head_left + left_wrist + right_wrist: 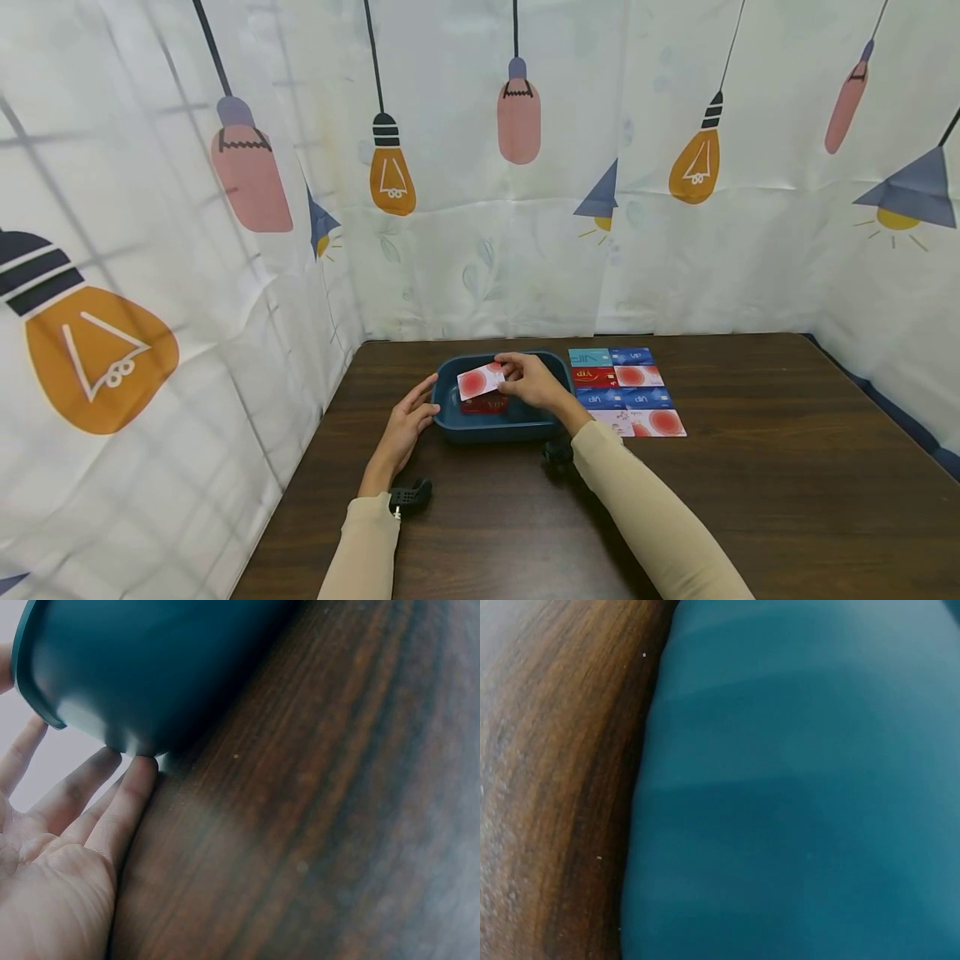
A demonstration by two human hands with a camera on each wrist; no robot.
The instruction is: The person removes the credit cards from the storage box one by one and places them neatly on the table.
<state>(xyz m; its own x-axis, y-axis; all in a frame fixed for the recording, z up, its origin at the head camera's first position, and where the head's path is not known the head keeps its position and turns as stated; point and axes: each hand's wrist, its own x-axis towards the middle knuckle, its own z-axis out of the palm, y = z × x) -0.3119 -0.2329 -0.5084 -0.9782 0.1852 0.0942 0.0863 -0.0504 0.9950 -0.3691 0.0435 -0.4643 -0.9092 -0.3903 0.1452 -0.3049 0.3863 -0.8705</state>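
Note:
A teal plastic bin (495, 434) sits on the table with a red VIP card (483, 404) lying inside. My right hand (534, 382) reaches over it and pinches a white card with a red circle pattern (480, 382) between thumb and fingers, tilted above the red card. At the bin's left end is my left hand (405, 429), fingers extended and spread. In the left wrist view its fingertips (142, 766) touch the bin's outer wall (142, 675). The right wrist view shows only the bin's side wall (795, 795) and table, with the hand out of sight.
Right of the bin, several cards lie in a two-column block: a teal card (589, 357), a red VIP card (595, 377), blue cards (645, 398) and pale cards with red circles (663, 423). The brown wooden table (787, 467) meets a lamp-print curtain (480, 275) behind and at the left.

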